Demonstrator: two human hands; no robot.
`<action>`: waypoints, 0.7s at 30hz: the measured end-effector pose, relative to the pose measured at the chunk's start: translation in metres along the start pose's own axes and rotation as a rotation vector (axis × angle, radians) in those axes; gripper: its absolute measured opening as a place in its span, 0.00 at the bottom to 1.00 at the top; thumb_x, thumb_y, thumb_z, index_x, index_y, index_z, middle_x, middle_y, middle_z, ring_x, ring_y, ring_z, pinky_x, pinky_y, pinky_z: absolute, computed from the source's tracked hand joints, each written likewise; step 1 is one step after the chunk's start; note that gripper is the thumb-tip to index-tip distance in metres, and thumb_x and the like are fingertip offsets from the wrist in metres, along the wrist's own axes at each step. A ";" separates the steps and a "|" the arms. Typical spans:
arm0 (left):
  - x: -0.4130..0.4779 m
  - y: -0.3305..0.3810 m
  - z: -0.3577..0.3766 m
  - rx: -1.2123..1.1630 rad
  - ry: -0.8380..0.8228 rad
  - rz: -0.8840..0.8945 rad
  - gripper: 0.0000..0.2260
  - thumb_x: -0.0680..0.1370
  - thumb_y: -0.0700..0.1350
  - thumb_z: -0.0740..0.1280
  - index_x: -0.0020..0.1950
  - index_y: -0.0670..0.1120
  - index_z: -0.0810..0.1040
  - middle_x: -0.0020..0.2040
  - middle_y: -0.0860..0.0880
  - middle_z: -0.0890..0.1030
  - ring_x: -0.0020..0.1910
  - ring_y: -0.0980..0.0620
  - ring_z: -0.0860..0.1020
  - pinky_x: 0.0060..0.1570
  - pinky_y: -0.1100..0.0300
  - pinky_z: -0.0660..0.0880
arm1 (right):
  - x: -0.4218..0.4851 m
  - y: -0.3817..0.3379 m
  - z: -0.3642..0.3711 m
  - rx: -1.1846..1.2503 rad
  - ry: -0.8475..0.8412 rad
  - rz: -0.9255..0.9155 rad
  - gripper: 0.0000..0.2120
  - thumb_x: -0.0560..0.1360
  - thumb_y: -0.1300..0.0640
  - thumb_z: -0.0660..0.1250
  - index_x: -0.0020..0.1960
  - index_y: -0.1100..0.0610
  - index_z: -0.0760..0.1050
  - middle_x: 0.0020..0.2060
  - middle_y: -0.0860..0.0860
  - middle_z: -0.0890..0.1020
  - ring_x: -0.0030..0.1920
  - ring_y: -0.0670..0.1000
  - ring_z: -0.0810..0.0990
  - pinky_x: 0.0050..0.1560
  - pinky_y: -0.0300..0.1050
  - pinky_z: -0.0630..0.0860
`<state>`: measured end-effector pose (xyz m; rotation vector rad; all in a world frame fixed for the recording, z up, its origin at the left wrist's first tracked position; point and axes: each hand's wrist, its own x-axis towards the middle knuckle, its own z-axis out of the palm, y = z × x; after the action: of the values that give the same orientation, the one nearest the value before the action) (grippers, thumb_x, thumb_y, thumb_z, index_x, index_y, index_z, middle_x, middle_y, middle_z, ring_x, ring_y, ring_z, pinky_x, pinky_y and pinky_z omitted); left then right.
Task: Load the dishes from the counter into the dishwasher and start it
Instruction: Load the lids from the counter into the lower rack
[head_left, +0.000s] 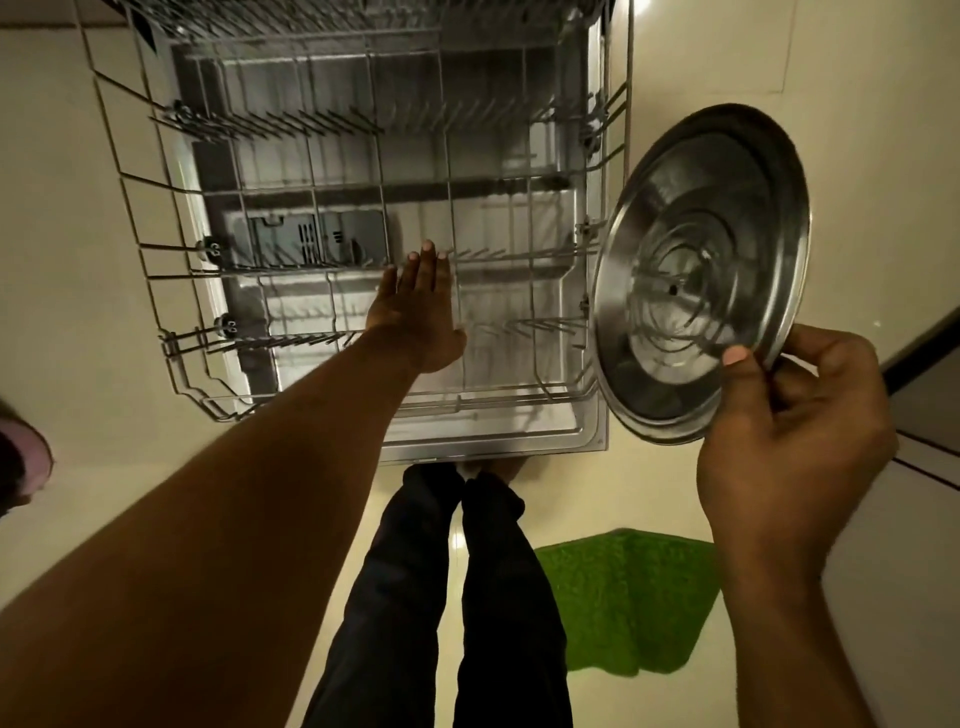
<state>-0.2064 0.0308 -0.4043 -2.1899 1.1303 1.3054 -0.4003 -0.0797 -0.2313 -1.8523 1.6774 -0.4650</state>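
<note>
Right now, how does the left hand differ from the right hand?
The left hand is flat, fingers straight; the right hand is curled. The left hand holds nothing and reaches over the rack; the right hand pinches the rim of the steel dish, beside the rack. Both are bare.

Round steel lid (701, 275), shiny, ringed with concentric ridges and a small centre hole, tilted on edge at right of frame, lower rim pinched by right hand (795, 431). Grey wire rack (291, 127) pulled out over open dishwasher door (493, 441), upper centre.
</note>
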 end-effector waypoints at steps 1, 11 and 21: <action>0.000 -0.001 -0.001 0.015 -0.012 0.005 0.40 0.82 0.60 0.57 0.80 0.42 0.35 0.80 0.42 0.34 0.80 0.43 0.38 0.77 0.47 0.39 | 0.003 0.000 0.000 -0.002 0.003 -0.007 0.08 0.76 0.58 0.68 0.52 0.49 0.72 0.44 0.50 0.84 0.42 0.47 0.84 0.44 0.42 0.79; 0.001 -0.004 -0.010 0.114 -0.068 0.021 0.42 0.81 0.64 0.56 0.80 0.42 0.35 0.80 0.41 0.34 0.80 0.43 0.40 0.73 0.38 0.35 | 0.008 -0.008 0.000 -0.038 -0.040 -0.037 0.06 0.76 0.58 0.68 0.52 0.51 0.75 0.42 0.48 0.83 0.40 0.48 0.83 0.43 0.49 0.79; 0.004 -0.002 -0.015 0.133 -0.096 0.027 0.44 0.79 0.68 0.55 0.80 0.43 0.36 0.80 0.41 0.35 0.80 0.42 0.40 0.73 0.36 0.36 | 0.006 -0.003 0.004 -0.123 -0.066 -0.057 0.04 0.76 0.58 0.68 0.50 0.54 0.75 0.39 0.48 0.82 0.38 0.54 0.82 0.42 0.56 0.78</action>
<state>-0.1959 0.0208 -0.4004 -2.0019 1.1784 1.2934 -0.3948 -0.0848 -0.2330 -1.9866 1.6451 -0.3265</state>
